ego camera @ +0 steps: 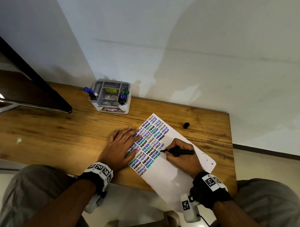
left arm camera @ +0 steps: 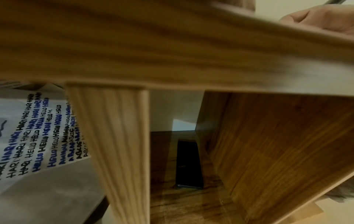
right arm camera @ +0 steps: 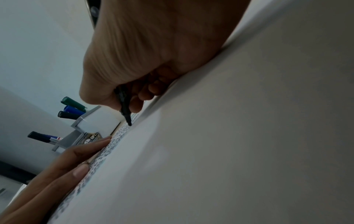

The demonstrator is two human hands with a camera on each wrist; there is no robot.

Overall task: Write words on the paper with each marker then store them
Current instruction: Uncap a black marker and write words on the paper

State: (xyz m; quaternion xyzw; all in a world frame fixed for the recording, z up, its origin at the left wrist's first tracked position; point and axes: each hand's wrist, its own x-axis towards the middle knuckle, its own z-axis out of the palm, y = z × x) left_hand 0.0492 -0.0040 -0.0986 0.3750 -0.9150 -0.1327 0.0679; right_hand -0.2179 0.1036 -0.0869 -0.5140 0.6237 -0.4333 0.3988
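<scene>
A white paper [ego camera: 171, 173] lies slanted on the wooden desk [ego camera: 61, 133], covered in rows of the word HELLO in black, blue and green. My right hand [ego camera: 179, 154] grips a black marker [ego camera: 179, 152], its tip touching the paper; in the right wrist view the black marker [right arm camera: 124, 104] points down onto the sheet [right arm camera: 210, 151]. My left hand [ego camera: 121, 146] lies flat with straight fingers on the paper's left side. The marker's black cap [ego camera: 186, 125] lies loose on the desk to the right of the paper.
A grey organiser box [ego camera: 110, 97] stands at the back of the desk and holds blue, green and black markers [ego camera: 124, 96]. A dark monitor edge [ego camera: 34, 86] crosses the left. Under the desk, another written sheet [left arm camera: 38, 133] and a black flat object [left arm camera: 188, 163] show.
</scene>
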